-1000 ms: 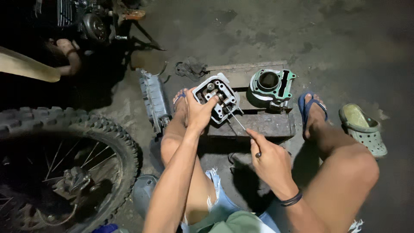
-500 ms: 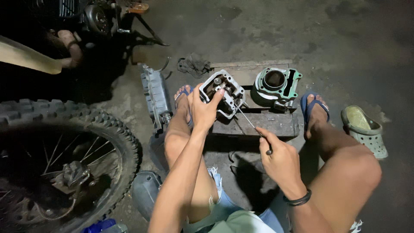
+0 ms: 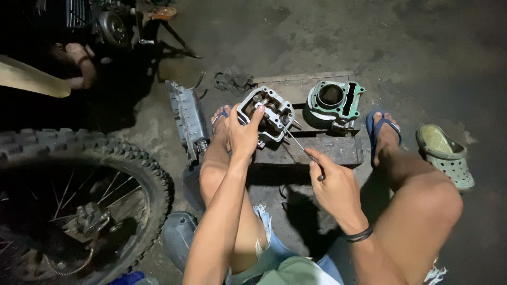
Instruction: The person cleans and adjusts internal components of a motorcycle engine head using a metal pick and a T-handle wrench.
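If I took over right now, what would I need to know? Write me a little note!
Left hand: steadies the cylinder head, tilted on the wooden block.
Right hand: holds a thin metal tool, its tip inside the head.
Green cylinder sits beside the head on the same block.
Done: both parts are off the bike.
Left: the tool is in the head now; how far along, I cannot tell.

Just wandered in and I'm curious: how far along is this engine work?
Already done: the cylinder head and green cylinder barrel are off the engine and sit on a wooden block. In hand: the left hand steadies the head while the right hand works a thin metal tool into it. Left: both parts lie apart, nothing refitted to the motorcycle.
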